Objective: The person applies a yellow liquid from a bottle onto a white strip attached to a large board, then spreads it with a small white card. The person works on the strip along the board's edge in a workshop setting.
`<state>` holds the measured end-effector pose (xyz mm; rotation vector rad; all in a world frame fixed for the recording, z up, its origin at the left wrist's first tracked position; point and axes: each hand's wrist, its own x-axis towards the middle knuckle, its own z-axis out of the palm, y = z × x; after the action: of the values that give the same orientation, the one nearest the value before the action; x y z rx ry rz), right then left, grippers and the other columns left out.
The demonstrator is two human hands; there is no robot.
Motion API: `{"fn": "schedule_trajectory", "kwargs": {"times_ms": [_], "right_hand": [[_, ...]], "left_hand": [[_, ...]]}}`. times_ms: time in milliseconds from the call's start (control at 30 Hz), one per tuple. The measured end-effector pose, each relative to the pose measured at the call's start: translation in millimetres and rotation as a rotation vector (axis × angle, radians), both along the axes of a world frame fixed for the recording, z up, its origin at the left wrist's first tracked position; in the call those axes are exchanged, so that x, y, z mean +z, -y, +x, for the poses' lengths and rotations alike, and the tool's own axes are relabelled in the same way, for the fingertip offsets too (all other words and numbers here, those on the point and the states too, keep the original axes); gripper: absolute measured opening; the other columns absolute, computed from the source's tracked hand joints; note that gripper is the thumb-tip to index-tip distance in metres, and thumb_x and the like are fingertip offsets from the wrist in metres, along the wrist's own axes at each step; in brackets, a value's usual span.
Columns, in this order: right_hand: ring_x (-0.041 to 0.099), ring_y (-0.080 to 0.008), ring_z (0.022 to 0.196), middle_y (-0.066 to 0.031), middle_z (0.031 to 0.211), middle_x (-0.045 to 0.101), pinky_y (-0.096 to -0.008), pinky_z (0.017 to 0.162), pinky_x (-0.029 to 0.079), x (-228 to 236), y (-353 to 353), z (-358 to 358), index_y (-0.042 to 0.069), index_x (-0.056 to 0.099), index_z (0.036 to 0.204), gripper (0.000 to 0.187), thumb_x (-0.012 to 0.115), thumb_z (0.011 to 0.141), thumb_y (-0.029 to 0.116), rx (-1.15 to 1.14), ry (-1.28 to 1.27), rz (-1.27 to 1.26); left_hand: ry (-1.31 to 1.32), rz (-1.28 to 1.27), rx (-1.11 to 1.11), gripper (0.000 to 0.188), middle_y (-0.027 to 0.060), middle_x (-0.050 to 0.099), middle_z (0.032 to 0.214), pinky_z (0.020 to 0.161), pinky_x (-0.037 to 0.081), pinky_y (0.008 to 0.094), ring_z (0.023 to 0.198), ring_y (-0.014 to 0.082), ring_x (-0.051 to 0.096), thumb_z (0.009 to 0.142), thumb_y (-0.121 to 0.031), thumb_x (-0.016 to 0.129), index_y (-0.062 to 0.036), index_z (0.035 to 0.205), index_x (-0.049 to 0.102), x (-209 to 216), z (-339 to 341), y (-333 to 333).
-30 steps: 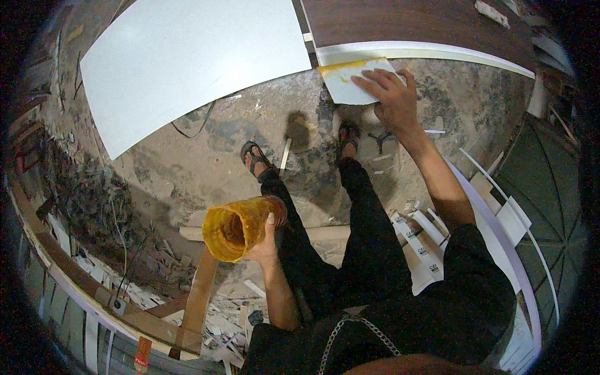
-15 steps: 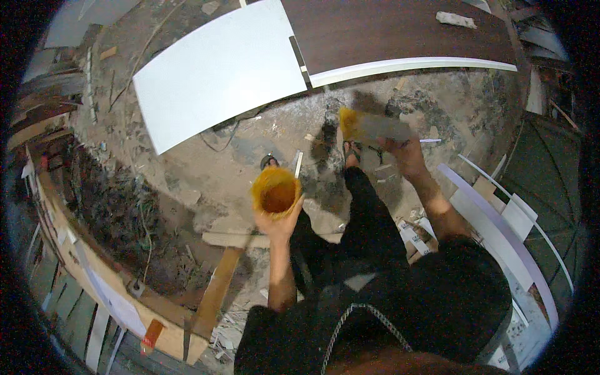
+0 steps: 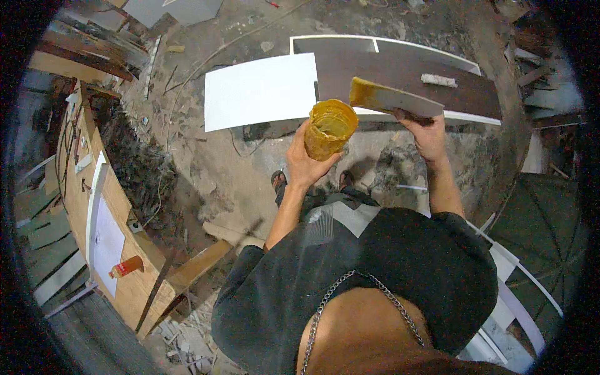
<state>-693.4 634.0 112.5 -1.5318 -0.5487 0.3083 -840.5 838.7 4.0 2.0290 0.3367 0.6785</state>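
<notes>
My left hand (image 3: 302, 161) is wrapped round a yellow-smeared jar (image 3: 326, 149), its open mouth tilted up and a yellowish substance on its inner wall. In my right hand (image 3: 429, 136) is a flat, thin pale spreader board (image 3: 406, 101) with thick yellow paste on its left end. That pasted end is just right of the jar's rim, apart from it. Beyond both hands a white panel (image 3: 259, 94) lies beside a dark brown panel (image 3: 394, 67) with white edging. On the brown panel rests a whitish roll-like piece (image 3: 439, 80).
A long wooden bench (image 3: 140, 240) runs along the left, with a reddish-orange bottle (image 3: 127, 267) on it. Debris and offcuts (image 3: 184, 337) lie at the lower left. White and lilac strips (image 3: 522, 315) lean at the lower right. A cable (image 3: 181, 94) crosses the dirty floor.
The jar in my left hand has risen and moved right. The spreader has moved up and slightly right with my right hand. The view has shifted, showing more of the bench and panels.
</notes>
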Motion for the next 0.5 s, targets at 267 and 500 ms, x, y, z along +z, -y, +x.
{"fn": "schedule_trajectory", "kwargs": {"times_ms": [267, 500], "right_hand": [[0.066, -0.0202, 0.099, -0.0061, 0.108, 0.073, -0.0358, 0.096, 0.043, 61, 9, 17, 0.008, 0.073, 0.109, 0.026, 0.067, 0.084, 0.005, 0.206, 0.666, -0.076], [0.066, -0.0236, 0.098, -0.0065, 0.11, 0.073, -0.0404, 0.095, 0.044, 72, 17, 31, 0.013, 0.073, 0.11, 0.031, 0.063, 0.081, 0.015, 0.264, 0.897, -0.146]], "left_hand": [[0.158, 0.011, -0.01, 0.088, 0.0173, 0.064, 0.118, 0.092, 0.052, 0.0407, 0.107, 0.0312, 0.065, 0.062, -0.031, 0.09, -0.0036, 0.134, 0.046, 36, 16, 11], [0.103, 0.039, 0.042, 0.088, 0.0195, 0.064, 0.118, 0.092, 0.052, 0.0411, 0.107, 0.0333, 0.064, 0.061, -0.036, 0.089, -0.0038, 0.133, 0.048, 49, 29, 10]]}}
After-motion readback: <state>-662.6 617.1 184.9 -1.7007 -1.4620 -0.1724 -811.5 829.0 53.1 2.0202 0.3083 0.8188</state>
